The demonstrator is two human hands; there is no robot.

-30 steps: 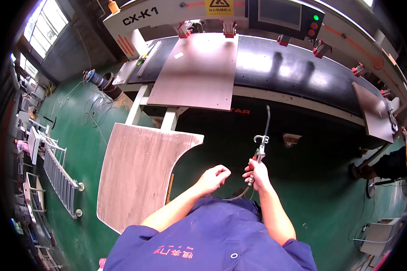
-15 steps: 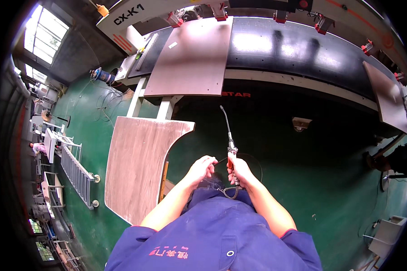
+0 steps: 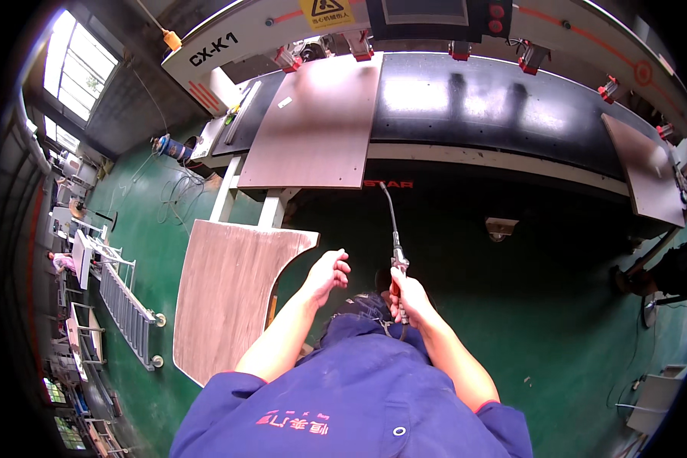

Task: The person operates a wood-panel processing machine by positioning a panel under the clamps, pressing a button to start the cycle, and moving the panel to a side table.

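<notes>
From my end, the large board (image 3: 313, 126) is my landmark: it lies on the black table (image 3: 504, 114) of the long machine (image 3: 229, 49). Well to its right, a smaller board (image 3: 641, 172) sits at the table's far end, and beyond that a dark-clad person (image 3: 664, 273) is mostly lost in shadow. On the near side of the large board, two pale bars (image 3: 227, 191) run out from below it, and a curved board (image 3: 229, 298) fills the space there, the main obstacle beside my left hand (image 3: 327, 276). Farther left are a grey wheeled rack (image 3: 126, 313) and a blue cylinder (image 3: 175, 148).

The air gun (image 3: 395, 237) is in my right hand (image 3: 411, 298), fingers wrapped around its handle; its thin nozzle reaches up beside the large board's near right corner. My left hand is loosely spread, fingers bent, holding nothing I can see.
</notes>
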